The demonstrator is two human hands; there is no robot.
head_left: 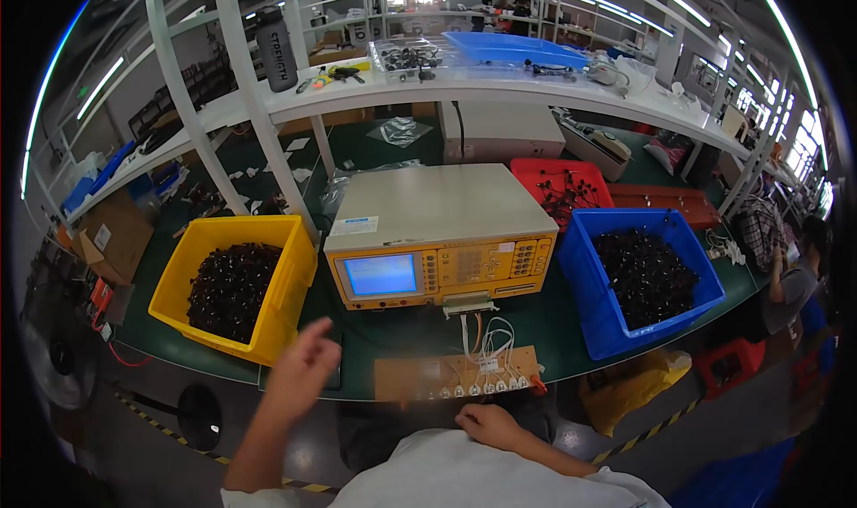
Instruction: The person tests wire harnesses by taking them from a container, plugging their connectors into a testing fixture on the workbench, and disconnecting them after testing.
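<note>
Left hand [306,361]: raised over the near edge of the green table [428,334], between yellow bin [297,271] and wooden board [397,378]. Fingers loosely apart, index finger extended; a bit motion-blurred.

Right hand [486,424]: low, just below the board's near edge, fingers curled in. Can't tell if it's pinching anything.

Board lies at the table's near edge, centered in front of the tester [437,200]. Row of round sockets [473,389] along its near side, red clip [537,384] at its right end. White and orange wires [489,334] run from the board up to a wide connector [469,306] on the tester's front. Tester screen [381,274] is lit blue; its front panel is yellow.

Small dark parts: one heap [232,289] in the yellow bin, left of the tester; another [644,276] in the blue bin [625,337], right of it. Red tray [525,170] behind the tester's right side holds more dark pieces [567,195].

White shelf [330,103] above carries a dark bottle [277,53] and a shallow blue tray [513,47]. Co-worker [797,285] at far right.
</note>
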